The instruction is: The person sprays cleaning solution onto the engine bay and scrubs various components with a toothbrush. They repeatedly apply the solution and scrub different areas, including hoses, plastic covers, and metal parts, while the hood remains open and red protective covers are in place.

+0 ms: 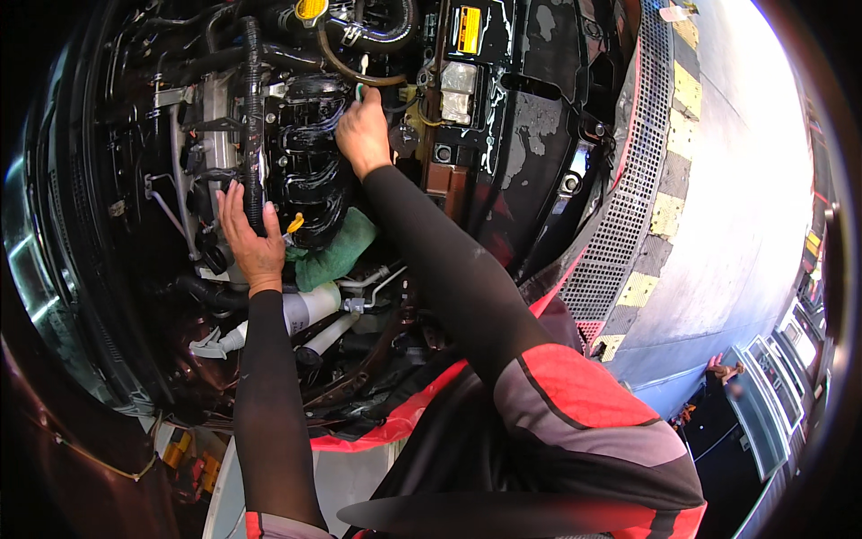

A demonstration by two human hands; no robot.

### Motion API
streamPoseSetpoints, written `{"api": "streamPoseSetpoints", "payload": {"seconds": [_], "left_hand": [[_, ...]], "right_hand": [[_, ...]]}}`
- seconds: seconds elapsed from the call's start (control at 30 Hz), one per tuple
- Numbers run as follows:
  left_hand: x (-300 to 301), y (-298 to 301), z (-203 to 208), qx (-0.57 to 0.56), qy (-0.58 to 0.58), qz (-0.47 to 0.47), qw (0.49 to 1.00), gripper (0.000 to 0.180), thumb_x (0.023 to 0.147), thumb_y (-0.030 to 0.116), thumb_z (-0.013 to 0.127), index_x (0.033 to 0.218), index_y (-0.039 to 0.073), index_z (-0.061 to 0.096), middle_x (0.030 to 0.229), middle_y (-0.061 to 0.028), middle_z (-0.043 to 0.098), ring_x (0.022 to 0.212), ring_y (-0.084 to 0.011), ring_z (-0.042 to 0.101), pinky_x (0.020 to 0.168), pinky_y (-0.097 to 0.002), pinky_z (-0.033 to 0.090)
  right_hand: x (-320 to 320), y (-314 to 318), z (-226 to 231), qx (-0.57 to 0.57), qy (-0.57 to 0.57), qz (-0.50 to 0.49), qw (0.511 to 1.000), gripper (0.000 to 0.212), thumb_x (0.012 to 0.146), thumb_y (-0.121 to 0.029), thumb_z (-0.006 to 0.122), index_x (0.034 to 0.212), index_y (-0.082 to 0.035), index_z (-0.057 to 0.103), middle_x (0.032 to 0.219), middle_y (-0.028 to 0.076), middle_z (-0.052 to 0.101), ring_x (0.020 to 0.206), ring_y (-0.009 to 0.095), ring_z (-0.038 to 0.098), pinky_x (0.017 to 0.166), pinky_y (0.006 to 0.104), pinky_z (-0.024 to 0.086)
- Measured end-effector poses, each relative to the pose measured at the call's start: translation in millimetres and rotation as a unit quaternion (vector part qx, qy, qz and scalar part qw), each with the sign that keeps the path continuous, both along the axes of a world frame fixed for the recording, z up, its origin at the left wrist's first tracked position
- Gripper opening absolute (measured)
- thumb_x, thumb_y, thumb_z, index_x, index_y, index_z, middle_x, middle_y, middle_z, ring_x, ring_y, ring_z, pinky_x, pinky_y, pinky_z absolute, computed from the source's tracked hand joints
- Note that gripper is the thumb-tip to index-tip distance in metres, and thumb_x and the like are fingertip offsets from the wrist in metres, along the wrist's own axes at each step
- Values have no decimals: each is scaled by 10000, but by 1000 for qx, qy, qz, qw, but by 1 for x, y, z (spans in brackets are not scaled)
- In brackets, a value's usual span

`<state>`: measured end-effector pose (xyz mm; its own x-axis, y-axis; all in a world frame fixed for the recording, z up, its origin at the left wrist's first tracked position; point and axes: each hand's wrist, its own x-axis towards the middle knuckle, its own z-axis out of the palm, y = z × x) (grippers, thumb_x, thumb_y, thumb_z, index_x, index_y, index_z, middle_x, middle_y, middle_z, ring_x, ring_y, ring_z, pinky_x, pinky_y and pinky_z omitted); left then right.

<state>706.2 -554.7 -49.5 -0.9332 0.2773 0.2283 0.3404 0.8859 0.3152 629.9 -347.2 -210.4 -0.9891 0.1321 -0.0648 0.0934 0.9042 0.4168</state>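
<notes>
Labels: a yellow rectangular label [468, 30] sits on a black box [496, 56] at upper centre; its dark print is too small to read. Round yellow cap [312, 9] at the top edge carries dark markings, likewise unreadable. White spray bottle [310, 307] shows faint grey marks on its side, not resolved.

Position: slender tool [360, 92], green near the grip with a pale tip beyond, projects from the fingers of the right hand [365, 133], over the engine bay, just beside the black ribbed manifold [310, 142]. It lies up and to the right of the left hand [251, 244], well apart from it.

Hands: separate. Right closed around the tool. Left unclosed, back upward, fingers extended, thumb over the corrugated hose [252, 108]; whether the palm bears on anything cannot be told.

Nearby: yellow pull handle [295, 223] just right of the left thumb; green cloth [337, 251] bunched below the manifold. The bottle lies on its side below the left hand, trigger end toward the left, partly behind the left forearm.
</notes>
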Motion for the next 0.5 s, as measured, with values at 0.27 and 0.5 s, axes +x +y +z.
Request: {"api": "streamPoseSetpoints", "payload": {"seconds": [0.27, 0.5], "left_hand": [[-1, 0, -1, 1, 7, -4, 1000, 549, 1054, 266, 675, 1510, -14, 554, 1574, -195, 564, 1561, -439, 411, 1297, -542, 321], [0, -1, 1, 3, -5, -1, 1000, 554, 1055, 264, 679, 1516, -14, 549, 1580, -194, 559, 1562, -433, 411, 1298, -540, 321]], "right_hand": [[0, -2, -10, -69, 57, 31, 995, 294, 999, -167, 659, 712, -169, 726, 596, 16, 600, 670, 210, 647, 794, 405, 519], [-47, 12, -13, -714, 267, -414, 497, 159, 928, -200, 740, 916, -82, 633, 795, 197, 685, 631, 330, 672, 555, 415, 515]]}}
